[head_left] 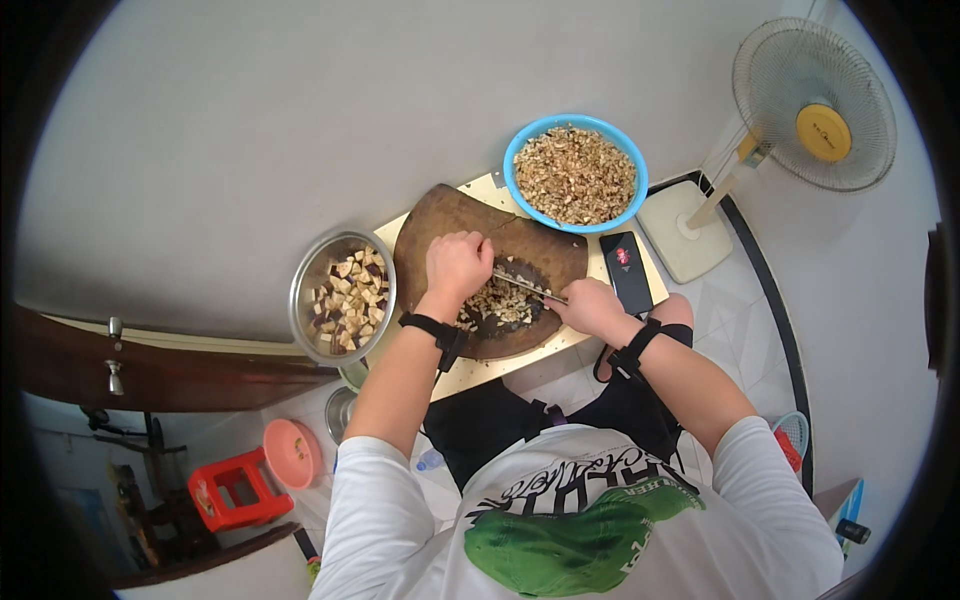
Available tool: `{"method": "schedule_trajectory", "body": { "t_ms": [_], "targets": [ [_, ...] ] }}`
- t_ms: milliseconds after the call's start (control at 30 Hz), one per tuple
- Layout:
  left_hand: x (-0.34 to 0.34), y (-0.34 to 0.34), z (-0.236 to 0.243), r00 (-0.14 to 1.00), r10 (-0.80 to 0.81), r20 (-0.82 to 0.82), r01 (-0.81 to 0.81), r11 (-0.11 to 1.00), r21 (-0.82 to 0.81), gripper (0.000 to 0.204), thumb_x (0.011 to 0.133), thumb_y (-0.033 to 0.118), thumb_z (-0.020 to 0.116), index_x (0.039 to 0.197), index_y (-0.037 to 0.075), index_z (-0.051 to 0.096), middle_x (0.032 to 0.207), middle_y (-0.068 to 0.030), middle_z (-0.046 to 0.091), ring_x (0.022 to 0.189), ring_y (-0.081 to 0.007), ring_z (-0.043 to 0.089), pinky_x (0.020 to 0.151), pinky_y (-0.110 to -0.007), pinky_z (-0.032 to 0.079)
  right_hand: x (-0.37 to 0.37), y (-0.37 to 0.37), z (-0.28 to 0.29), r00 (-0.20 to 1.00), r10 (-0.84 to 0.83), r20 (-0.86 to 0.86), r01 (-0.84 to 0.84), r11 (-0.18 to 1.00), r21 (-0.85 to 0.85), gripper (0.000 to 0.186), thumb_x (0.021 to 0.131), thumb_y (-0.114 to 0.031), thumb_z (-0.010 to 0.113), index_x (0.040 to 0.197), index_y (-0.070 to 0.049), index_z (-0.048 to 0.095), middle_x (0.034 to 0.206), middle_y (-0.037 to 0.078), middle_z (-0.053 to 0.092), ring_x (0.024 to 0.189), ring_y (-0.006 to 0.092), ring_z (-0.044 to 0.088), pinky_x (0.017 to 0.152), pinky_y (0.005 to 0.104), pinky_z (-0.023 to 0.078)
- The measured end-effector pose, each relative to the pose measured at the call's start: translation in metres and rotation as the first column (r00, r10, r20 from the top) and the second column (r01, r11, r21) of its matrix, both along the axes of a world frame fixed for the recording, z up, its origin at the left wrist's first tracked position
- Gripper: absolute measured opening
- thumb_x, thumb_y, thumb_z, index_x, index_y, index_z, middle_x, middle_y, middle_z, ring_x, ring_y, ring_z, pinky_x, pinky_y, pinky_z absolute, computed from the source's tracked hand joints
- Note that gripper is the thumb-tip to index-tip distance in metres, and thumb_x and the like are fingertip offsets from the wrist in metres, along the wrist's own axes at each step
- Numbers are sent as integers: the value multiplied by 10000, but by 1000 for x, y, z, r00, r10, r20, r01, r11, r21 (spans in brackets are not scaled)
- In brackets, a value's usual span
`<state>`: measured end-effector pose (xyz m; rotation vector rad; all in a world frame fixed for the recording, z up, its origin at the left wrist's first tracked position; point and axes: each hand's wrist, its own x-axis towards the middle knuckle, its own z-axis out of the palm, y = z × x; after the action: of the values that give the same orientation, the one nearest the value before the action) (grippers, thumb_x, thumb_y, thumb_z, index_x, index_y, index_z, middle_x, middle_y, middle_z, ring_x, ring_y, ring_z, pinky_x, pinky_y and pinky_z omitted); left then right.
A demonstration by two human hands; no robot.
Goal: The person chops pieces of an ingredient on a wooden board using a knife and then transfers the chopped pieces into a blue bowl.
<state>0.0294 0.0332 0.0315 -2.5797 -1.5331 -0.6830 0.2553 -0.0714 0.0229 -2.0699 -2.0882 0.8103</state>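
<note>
A knife (530,286) is seen almost edge-on over a dark, worn wooden chopping board (435,225). My right hand (592,305) is closed round its handle. At the blade's other end my left hand (460,265) is curled closed against it; the fingertips are hidden. Finely chopped pale bits (495,302) lie under and beside the blade. Left of the board, a steel bowl (298,300) holds eggplant cubes (352,297) with dark purple skin. A blue basin (513,190) full of small, brownish chopped pieces (575,175) stands beyond the board to the right.
The board rests on a low, pale yellow table (470,378). A phone (627,272) lies at its right end. A standing fan (815,105) rises at the far right. A red stool (235,490) and pink basin (292,453) stand on the floor at left.
</note>
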Motion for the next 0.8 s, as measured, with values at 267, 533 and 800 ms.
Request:
{"method": "schedule_trajectory", "body": {
  "t_ms": [267,533,800],
  "targets": [
    [-19,-26,-6,985,156,78,-143,978,-151,262,867,291,614,711,88,667,688,-145,680,653,-375,666,604,-502,525,4,6,5,976,216,13,-217,973,79,430,892,-459,681,822,-44,769,750,200,698,733,400,687,707,480,560],
    [-57,-19,-47,885,252,392,-193,964,-183,257,880,281,593,719,88,647,650,-185,616,637,-419,621,580,-495,480,-29,28,74,901,379,209,-392,920,21,267,820,-265,670,836,-13,755,836,198,726,828,373,720,754,455,572],
    [-46,-31,-38,914,219,342,-175,972,-155,240,866,269,583,715,90,634,662,-157,633,644,-397,633,584,-489,493,-1,10,54,901,376,216,-369,927,-72,289,797,-293,676,898,-33,754,897,207,730,871,377,718,784,464,575]
  ]
}}
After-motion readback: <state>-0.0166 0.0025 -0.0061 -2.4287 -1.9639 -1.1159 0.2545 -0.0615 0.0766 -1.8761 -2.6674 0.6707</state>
